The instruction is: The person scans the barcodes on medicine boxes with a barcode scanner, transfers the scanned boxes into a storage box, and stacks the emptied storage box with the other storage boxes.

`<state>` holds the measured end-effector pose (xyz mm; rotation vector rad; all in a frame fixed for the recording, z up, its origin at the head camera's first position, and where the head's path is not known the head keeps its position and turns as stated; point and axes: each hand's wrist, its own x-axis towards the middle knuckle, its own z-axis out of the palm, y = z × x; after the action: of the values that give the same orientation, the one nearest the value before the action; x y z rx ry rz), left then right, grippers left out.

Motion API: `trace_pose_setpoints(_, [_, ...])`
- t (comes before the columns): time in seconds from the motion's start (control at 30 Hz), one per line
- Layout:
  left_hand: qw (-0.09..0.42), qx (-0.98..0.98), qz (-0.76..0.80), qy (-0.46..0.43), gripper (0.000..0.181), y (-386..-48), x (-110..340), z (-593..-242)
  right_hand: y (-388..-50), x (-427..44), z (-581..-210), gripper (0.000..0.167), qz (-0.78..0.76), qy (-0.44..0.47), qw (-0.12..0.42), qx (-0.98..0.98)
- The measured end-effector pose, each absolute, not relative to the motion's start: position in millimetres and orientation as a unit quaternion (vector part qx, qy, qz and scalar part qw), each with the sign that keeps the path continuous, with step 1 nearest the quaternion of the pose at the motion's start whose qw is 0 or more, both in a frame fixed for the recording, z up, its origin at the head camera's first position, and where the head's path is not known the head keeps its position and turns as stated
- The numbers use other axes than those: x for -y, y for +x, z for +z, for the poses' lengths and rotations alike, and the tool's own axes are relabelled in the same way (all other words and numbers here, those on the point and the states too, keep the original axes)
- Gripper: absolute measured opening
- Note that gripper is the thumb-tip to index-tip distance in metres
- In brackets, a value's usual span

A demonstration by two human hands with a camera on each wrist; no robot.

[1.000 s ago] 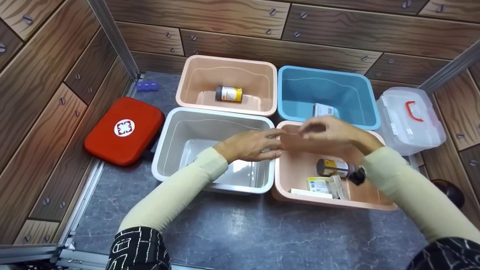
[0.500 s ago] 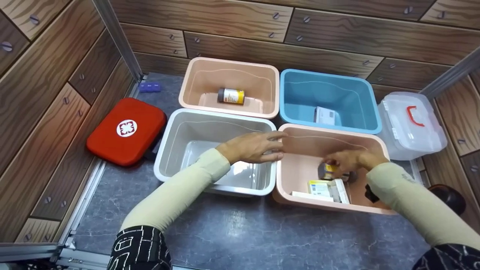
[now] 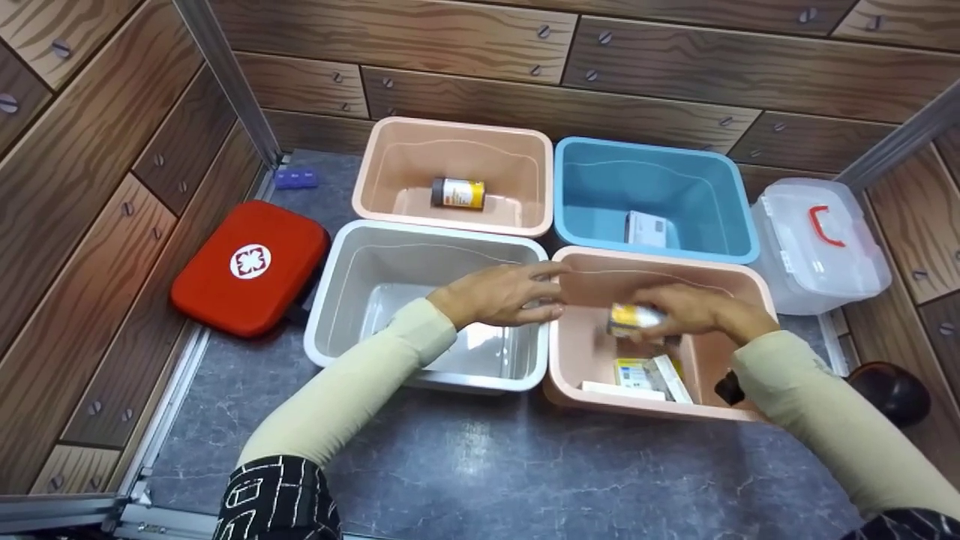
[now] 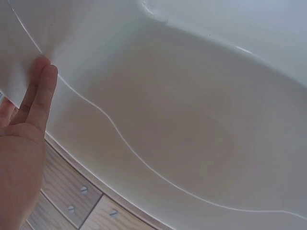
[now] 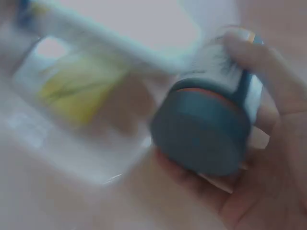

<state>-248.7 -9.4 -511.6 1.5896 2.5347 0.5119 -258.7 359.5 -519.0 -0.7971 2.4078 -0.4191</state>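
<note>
My right hand grips a pill bottle inside the front right peach bin. The bottle has a white and yellow label; its dark cap faces the right wrist camera, thumb on one side and fingers on the other. Below it lie a yellow and white box, a pale narrow box and a flat white box. My left hand has its fingers extended over the right side of the grey bin; in the left wrist view its fingertips are by the bin wall.
Behind stand a peach bin with another bottle and a blue bin with a white box. A red first-aid case and purple pill organizer lie left; a clear lidded box stands right.
My right hand has come down into the front right bin, taken hold of the pill bottle and lifted it leftward off the boxes. My left hand stays in place.
</note>
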Motion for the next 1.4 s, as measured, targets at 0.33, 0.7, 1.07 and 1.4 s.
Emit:
trace_pose_setpoints(0.33, [0.06, -0.839, 0.172, 0.514, 0.041, -247.4, 8.9, -511.4, -236.1, -345.5, -462.0, 0.047, -0.366, -0.25, 0.163, -0.882])
trace_pose_setpoints(0.7, [0.064, -0.842, 0.17, 0.508, 0.044, -247.7, 9.5, -513.5, -216.9, -366.2, -447.9, 0.055, -0.399, -0.168, 0.006, -0.902])
trace_pose_setpoints(1.07, [0.068, -0.843, 0.174, 0.504, 0.046, -247.0, 10.0, -512.1, -193.6, -422.9, -457.5, 0.035, -0.617, -0.055, -0.053, -0.783])
trace_pose_setpoints(1.4, [0.05, -0.839, 0.174, 0.513, 0.044, -247.2, 9.4, -513.7, -161.2, -464.7, -479.2, 0.028, -0.798, -0.131, -0.027, -0.588])
